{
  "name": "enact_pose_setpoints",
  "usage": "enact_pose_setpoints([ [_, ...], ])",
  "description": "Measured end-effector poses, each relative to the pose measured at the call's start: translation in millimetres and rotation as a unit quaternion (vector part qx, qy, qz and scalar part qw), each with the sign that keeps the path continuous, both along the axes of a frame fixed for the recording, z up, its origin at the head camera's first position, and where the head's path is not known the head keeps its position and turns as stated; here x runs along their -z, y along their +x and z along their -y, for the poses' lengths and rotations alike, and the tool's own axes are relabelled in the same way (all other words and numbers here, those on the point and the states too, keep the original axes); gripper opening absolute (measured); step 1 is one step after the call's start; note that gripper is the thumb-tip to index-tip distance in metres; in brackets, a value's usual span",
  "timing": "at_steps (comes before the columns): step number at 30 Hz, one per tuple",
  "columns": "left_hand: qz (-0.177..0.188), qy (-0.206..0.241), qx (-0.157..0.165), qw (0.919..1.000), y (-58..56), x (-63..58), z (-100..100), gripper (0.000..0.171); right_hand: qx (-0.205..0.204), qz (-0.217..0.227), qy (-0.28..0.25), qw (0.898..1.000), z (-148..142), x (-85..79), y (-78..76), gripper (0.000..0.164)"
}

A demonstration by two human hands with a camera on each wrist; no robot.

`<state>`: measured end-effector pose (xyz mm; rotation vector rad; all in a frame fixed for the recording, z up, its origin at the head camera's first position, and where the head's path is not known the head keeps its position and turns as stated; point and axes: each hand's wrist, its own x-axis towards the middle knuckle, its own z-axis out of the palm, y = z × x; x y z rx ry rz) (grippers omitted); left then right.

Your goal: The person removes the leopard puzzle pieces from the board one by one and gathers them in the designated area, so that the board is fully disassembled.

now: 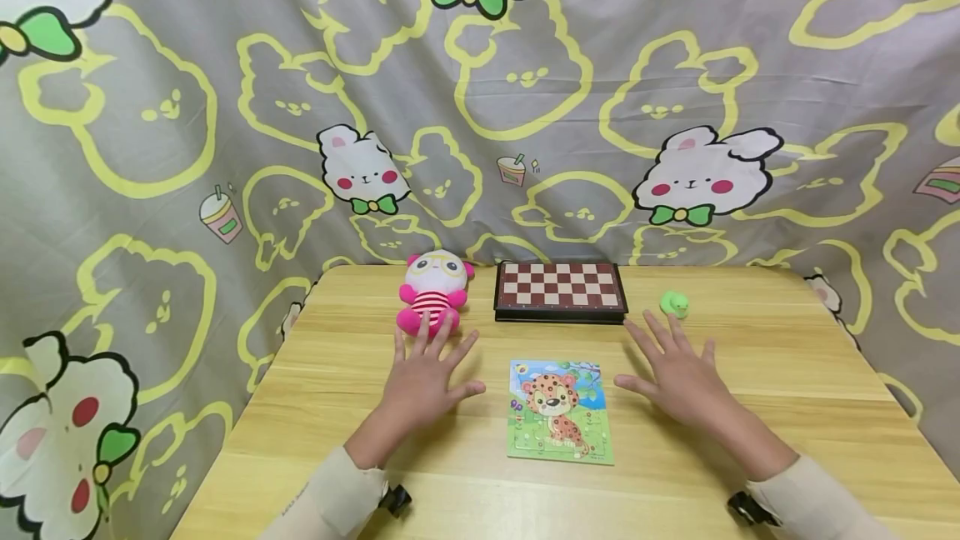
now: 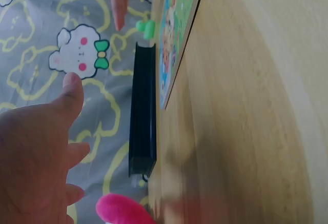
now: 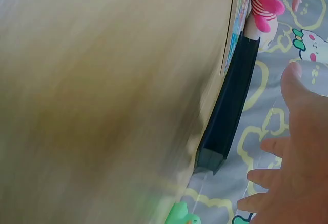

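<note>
My left hand (image 1: pixel 422 382) hovers over the table with its fingers spread, just in front of a pink and white plush panda (image 1: pixel 433 294). My right hand (image 1: pixel 678 373) is spread too, its fingertips near a small green toy duck (image 1: pixel 674 303) and the corner of a checkered board box (image 1: pixel 561 292). Flat between the hands lies a jigsaw puzzle (image 1: pixel 561 412) with a cartoon leopard, its pieces fitted in the frame. Both wrist views show the hands raised off the table, holding nothing. The box's dark side (image 2: pixel 143 111) appears beyond the puzzle.
The wooden table (image 1: pixel 480 498) reaches back to a grey curtain (image 1: pixel 555 98) with yellow outlines and white rabbit faces. The curtain also hangs along the left and right sides. Each wrist wears a dark strap mount (image 1: pixel 394 501).
</note>
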<state>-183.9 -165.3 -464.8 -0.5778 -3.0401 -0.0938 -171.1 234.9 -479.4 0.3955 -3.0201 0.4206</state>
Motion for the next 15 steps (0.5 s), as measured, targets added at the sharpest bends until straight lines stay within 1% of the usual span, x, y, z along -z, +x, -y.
enact_pose_setpoints([
  [6, -0.004, 0.006, 0.025, 0.9997, 5.0, 2.2, -6, 0.080, -0.016, -0.009, -0.003, 1.000, 9, 2.2, -0.2, 0.090],
  [15, 0.019, 0.008, 0.066, 0.9976, 15.0, 7.7, -19, 0.078, -0.038, -0.002, -0.006, 0.999, 22, 9.3, -1.4, 0.090],
])
